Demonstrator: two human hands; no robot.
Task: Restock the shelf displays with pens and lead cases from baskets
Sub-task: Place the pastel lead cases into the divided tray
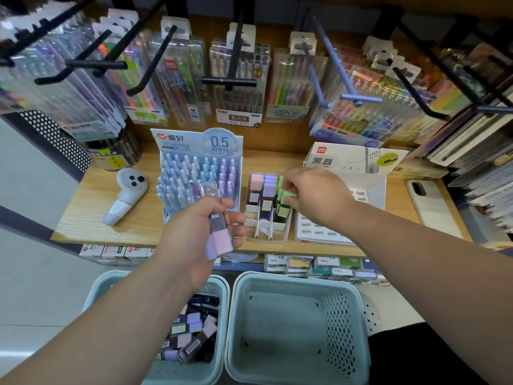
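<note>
My left hand [200, 232] grips two lead cases [219, 240], one pink-capped and one purple-capped, above the shelf's front edge. My right hand [311, 193] pinches a green-capped lead case [287, 197] at the right slot of the clear divided display tray [268, 237]. Pink and purple cases [262, 187] stand in the tray's other slots. A pen display box [194, 173] marked 0.5 mm, full of blue and purple pens, stands left of the tray. The left basket [191, 340] below holds several more lead cases.
An empty teal basket [297, 329] sits at the right below. A white display box [347, 162] and a phone [433, 207] lie on the wooden shelf [91, 215] to the right, a white controller [125, 195] to the left. Black pegs with hanging pen packs [238, 87] jut overhead.
</note>
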